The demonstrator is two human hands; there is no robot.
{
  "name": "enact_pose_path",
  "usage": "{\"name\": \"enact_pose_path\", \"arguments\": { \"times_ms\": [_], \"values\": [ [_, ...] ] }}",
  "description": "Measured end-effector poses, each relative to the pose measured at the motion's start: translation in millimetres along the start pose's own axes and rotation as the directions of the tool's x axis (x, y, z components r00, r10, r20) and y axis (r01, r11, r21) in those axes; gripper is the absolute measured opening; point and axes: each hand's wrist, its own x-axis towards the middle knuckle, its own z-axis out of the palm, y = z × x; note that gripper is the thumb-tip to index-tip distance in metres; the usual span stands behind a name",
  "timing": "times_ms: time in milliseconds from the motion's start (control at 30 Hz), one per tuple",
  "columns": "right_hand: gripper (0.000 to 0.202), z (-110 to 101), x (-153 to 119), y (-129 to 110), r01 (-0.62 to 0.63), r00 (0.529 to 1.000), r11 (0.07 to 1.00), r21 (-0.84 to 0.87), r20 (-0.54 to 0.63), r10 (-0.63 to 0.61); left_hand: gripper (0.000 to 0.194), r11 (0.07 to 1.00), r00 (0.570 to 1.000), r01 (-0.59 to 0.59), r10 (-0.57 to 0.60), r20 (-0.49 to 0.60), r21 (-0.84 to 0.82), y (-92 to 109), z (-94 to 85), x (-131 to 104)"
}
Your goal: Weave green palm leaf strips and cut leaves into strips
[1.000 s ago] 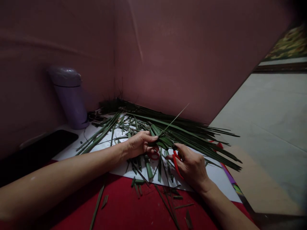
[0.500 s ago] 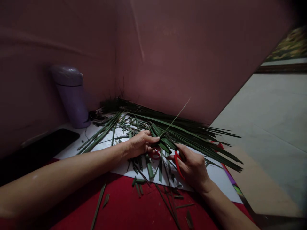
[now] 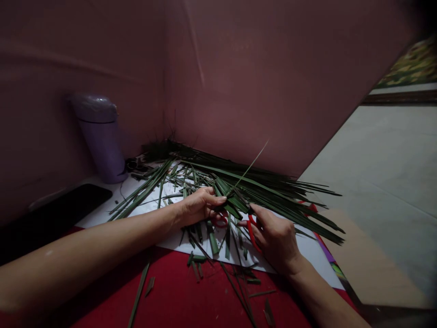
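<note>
Between the thumb and fingers of my left hand (image 3: 202, 203) is a folded piece of green leaf (image 3: 226, 193), from which one thin strand sticks up to the right. My right hand (image 3: 277, 233) grips red-handled scissors (image 3: 253, 233), its fingers around the loops. Their blades meet the right side of the folded leaf; part of them is hidden by it. Another red ring (image 3: 220, 220) shows under my left fingers; I cannot tell what it belongs to. Cut leaf pieces (image 3: 212, 239) lie below both hands on white paper (image 3: 164, 234).
Long green leaves (image 3: 273, 193) lie along the wall at the back and right. A purple tumbler (image 3: 104, 146) stands at the left, behind a dark flat object (image 3: 82, 200). Leaf scraps are scattered on the red surface (image 3: 184, 300) in front.
The scissors' handles and my right fingers have shifted very slightly, staying at the leaf's right edge. My left hand keeps the folded leaf in nearly the same place.
</note>
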Motion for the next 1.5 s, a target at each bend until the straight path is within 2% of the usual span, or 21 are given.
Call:
{"name": "enact_pose_path", "arguments": {
  "times_ms": [400, 700, 800, 1000, 1233, 1500],
  "values": [
    [0.034, -0.7, 1.1, -1.4, 0.027, 0.999, 0.999, -0.039, -0.033, -0.029, 0.021, 0.997, 0.999, 0.041, -0.039, 0.031, -0.064, -2.0, -0.3, 0.1],
    [0.031, 0.4, 1.2, -3.1, 0.022, 0.999, 1.0, 0.015, -0.033, -0.021, 0.021, 0.996, 0.998, 0.016, -0.01, 0.069, -0.082, -2.9, -0.5, 0.7],
    [0.029, -1.0, 0.9, -3.5, -0.015, 0.999, 0.998, 0.059, -0.033, 0.017, 0.023, 0.997, 0.999, 0.002, 0.001, 0.04, -0.081, -1.7, 0.5, 0.0],
    [0.027, -3.7, -0.1, -1.3, -0.186, 0.972, 0.976, 0.11, -0.126, 0.199, 0.029, 0.997, 0.993, -0.063, 0.059, -0.102, -0.034, -1.2, 2.7, -0.6],
    [0.025, -2.6, 1.2, -2.1, -0.155, 0.984, 0.978, 0.143, -0.067, 0.166, 0.029, 0.974, 0.945, -0.221, 0.226, -0.236, 0.05, -2.8, 3.0, 4.1],
    [0.028, -2.8, 1.1, -2.3, -0.138, 0.988, 0.986, 0.09, -0.059, 0.144, 0.028, 0.967, 0.944, -0.252, 0.253, -0.211, 0.031, -2.2, 2.9, 4.4]
  ]
}}
